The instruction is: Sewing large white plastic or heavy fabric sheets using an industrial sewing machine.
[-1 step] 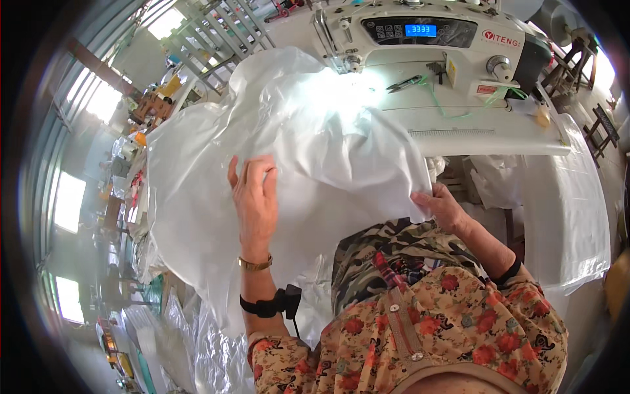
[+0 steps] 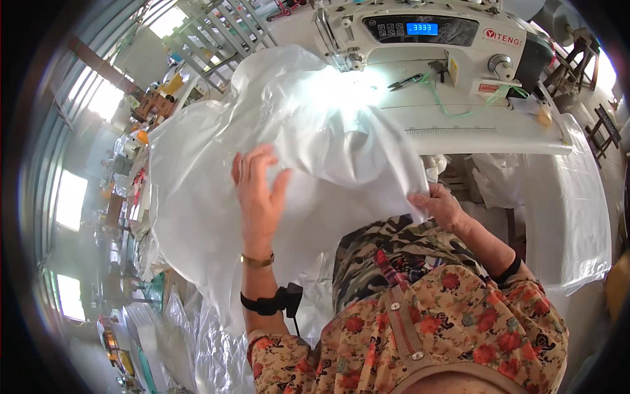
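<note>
From nine o'clock round to twelve, and in to the middle of the view, spreads a wide, glossy, translucent white sheet (image 2: 197, 197), its upper part bunched in soft folds. At five o'clock is the person's beige shirt (image 2: 453, 322), printed with red flowers. A long white sewing machine (image 2: 453, 52) with a dark control panel and a lit blue display stands at one o'clock; the sheet's far end lies at its needle end, where glare hides the exact contact. Between two and three o'clock, the machine's smooth, pale desk (image 2: 505, 141) bears a ruler scale. Layered, shiny white sheeting (image 2: 567, 217) hangs at three o'clock.

Just past nine o'clock, the left hand (image 2: 259, 187) is over the sheet, fingers raised and thumb standing well apart; whether it touches the material cannot be told. The right hand (image 2: 441, 205), at three o'clock, is clamped on the sheet's right edge, thumb and fingers pinched together.

A black box on a strap (image 2: 293, 302) circles the left forearm between six and seven o'clock, with a gold-coloured wristwatch (image 2: 257, 261) nearer that hand. Dark-handled thread snips (image 2: 408, 82) lie toward one o'clock, beside a thin, bright green thread (image 2: 438, 103).
</note>
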Available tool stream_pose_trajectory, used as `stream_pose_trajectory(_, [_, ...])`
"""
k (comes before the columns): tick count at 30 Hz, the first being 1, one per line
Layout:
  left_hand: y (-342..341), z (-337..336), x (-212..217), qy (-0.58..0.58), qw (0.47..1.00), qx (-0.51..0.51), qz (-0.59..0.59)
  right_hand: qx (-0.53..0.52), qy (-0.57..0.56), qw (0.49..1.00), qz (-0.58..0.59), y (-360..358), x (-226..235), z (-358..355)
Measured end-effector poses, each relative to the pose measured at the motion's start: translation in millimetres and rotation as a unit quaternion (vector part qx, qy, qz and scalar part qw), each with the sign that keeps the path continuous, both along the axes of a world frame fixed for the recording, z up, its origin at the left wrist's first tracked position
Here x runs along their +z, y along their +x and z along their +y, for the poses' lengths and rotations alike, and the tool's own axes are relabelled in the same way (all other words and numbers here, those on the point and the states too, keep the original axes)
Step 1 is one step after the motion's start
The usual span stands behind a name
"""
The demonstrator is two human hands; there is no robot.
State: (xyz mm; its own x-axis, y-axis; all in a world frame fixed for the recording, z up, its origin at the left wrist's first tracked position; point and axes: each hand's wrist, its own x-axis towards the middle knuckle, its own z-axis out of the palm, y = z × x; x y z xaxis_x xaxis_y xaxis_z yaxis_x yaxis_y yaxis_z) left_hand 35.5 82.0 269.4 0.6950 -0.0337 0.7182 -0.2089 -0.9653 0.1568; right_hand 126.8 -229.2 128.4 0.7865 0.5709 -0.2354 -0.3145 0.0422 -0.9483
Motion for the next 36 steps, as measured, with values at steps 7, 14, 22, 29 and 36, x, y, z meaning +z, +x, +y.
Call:
stream_pose_trajectory(7, [57, 11, -79, 0.122, 0.981, 0.148, 0.041, 0.126, 0.057, 0.99, 0.023, -5, -14, 26])
stream_pose_trajectory(14, [78, -21, -50, 0.056, 0.994, 0.088, -0.026, -0.048, 0.084, 0.995, -0.025, 9, 24, 4])
stream_pose_trajectory(22, [109, -1, -54, 0.104, 0.989, 0.103, -0.024, -0.127, 0.047, 0.98, -0.148, 21, 29, -3])
stream_pose_trajectory(29, [51, -39, -6, -0.13, 0.966, -0.018, 0.223, -0.017, 0.061, 0.995, -0.076, -4, 29, 9])
stream_pose_trajectory(36, [22, -62, -62, -0.507, 0.788, -0.106, 0.334, 0.068, 0.053, 0.992, -0.096, 1, -17, 31])
